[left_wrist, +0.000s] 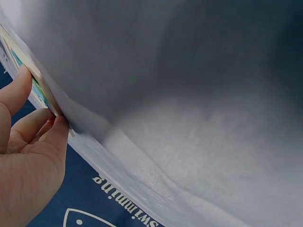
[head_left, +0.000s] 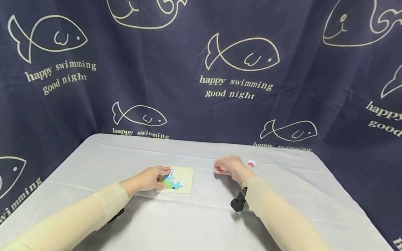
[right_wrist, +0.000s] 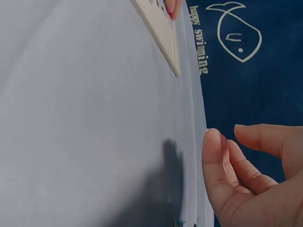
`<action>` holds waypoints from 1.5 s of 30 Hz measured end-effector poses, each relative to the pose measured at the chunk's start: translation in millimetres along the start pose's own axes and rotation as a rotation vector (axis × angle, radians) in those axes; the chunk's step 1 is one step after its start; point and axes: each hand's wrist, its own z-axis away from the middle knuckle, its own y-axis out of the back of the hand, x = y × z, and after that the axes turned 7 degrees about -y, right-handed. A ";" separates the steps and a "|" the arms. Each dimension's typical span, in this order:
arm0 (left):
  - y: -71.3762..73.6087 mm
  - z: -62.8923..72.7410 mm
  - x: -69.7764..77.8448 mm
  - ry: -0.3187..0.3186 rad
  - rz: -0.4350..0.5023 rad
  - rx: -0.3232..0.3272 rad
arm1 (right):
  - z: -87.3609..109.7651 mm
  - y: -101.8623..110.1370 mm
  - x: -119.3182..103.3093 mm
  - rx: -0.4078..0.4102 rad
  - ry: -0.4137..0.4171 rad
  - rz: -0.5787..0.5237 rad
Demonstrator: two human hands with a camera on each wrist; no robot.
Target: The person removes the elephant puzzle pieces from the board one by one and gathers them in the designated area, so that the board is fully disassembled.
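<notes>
A pale, square jigsaw board (head_left: 187, 180) lies flat on the table, its left part filled with blue and green puzzle pieces (head_left: 175, 185). Its left side is held by my left hand (head_left: 150, 178), thumb toward the near edge and fingers farther back. The left wrist view shows these fingers (left_wrist: 57, 130) at the edge of the board. To the right of the board, my right hand (head_left: 232, 167) hovers above the table. Its thumb and fingers (right_wrist: 215, 151) are apart with nothing visible between them. Just beyond that wrist lies a loose pink-and-white puzzle piece (head_left: 252, 163).
Another small piece (head_left: 256, 173), partly hidden by the right wrist, lies near the loose one. A light grey cloth covers the table (head_left: 192, 228). Behind the table's back edge hangs a dark blue curtain (head_left: 188, 68) printed with fish and whales. Black wrist mounts (head_left: 238, 200) sit under the sleeves.
</notes>
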 end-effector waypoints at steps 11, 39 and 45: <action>-1.9 1.4 -2.4 -0.003 -0.008 0.002 | -0.6 -23.5 2.4 -0.028 -0.012 0.037; -1.0 -1.7 -2.5 -0.018 -0.012 0.001 | 13.2 -91.5 7.2 -0.153 0.011 0.129; 0.1 -0.3 -2.1 -0.029 -0.004 0.002 | 13.0 -95.3 10.3 -0.174 0.019 0.203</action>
